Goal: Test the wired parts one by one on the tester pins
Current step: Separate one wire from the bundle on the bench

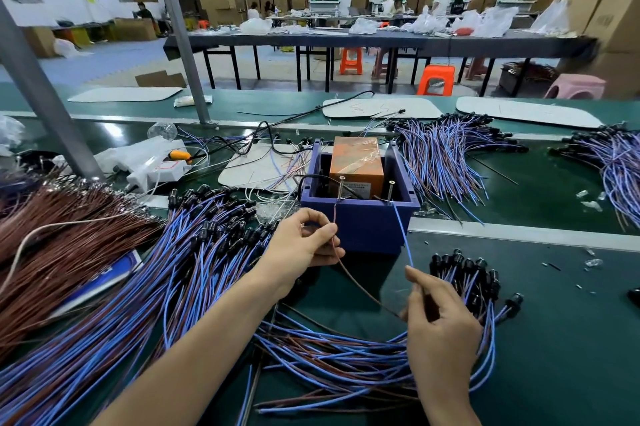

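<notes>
A blue box (pixel 363 224) holds an orange tester block (pixel 356 162), and two upright pins rise at its near rim. My left hand (pixel 304 249) pinches a brown wire (pixel 353 282) whose tip reaches the left pin (pixel 342 187). My right hand (pixel 440 325) pinches a blue wire (pixel 403 238) whose tip reaches the right pin (pixel 391 190). Both wires run down toward a bundle of blue and brown wired parts (pixel 346 356) lying under my right hand, their black heads (pixel 467 273) just to its right.
A big heap of wired parts (pixel 156 273) covers the green bench on the left, beside brown wires (pixel 59 228). More piles (pixel 446 155) lie behind the box on the right. A white power strip (pixel 156 169) sits back left. A grey post (pixel 38 89) stands at left.
</notes>
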The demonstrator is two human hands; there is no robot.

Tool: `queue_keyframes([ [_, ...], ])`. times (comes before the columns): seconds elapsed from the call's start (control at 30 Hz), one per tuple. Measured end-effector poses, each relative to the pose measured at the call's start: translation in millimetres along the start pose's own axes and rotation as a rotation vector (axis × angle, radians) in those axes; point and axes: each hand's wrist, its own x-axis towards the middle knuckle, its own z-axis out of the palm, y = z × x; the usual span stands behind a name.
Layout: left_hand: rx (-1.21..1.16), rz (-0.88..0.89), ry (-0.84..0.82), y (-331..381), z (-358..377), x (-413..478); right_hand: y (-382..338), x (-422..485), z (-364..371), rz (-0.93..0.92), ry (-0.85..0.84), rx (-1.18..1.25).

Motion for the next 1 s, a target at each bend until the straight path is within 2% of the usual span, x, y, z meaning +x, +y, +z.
queue_keyframes([
  [0.2,0.0,0.064,0.016,-0.2,-2.0,2.9,-3.1,-2.6,0.2,-0.016,-0.017,0.028],
  [1.0,0.021,0.044,0.023,1.5,-3.0,1.0,-2.4,-2.9,-0.8,-0.037,-0.024,0.049],
])
